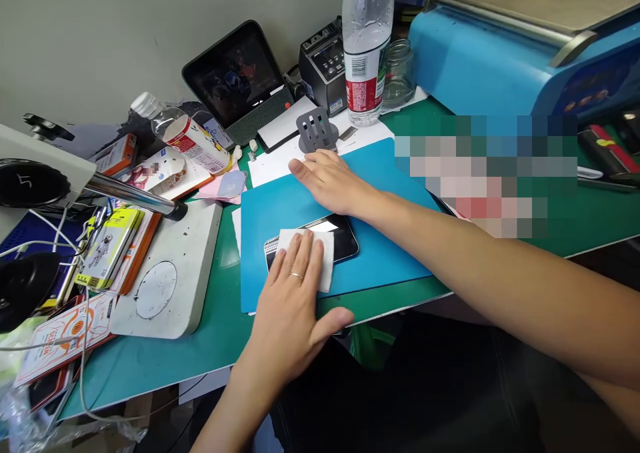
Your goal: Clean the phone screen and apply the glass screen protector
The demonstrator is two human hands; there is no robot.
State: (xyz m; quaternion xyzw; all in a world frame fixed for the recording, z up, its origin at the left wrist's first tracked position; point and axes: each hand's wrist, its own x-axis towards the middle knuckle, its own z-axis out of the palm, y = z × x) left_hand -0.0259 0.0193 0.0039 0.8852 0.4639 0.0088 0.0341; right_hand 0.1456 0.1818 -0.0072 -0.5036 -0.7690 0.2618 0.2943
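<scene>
L hand (293, 293) flat, thumb wide, pressing white wipe (327, 253) on smartphone (345, 241), near-left on blue mat (280, 199). R hand (325, 181) wide, far side, nothing visible in it. Tip: even, light pressure (phone prob. slides).

A green bench (150, 366) lies under the left grip (293, 299). Past it stands a grey wall (100, 26), with a dark, peeling patch (125, 125) to the grip's left. The space under the bench seems dark and hard to see.
</scene>
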